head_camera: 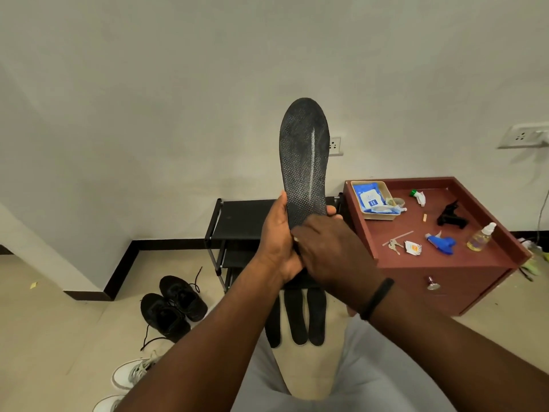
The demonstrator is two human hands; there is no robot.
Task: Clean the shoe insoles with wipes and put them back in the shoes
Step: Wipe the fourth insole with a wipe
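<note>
— Pale wall behind; where's the insole (pixel 304 156)?
— Upright, toe up, heel gripped in the left hand (pixel 279 239).
— The right hand (pixel 326 248)?
— Curled over the heel, nearer; whether it holds a wipe, I can't tell.

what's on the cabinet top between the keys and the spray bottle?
In the head view, between the keys and the spray bottle lie a small white-and-orange packet and a blue item on the red cabinet top.
</note>
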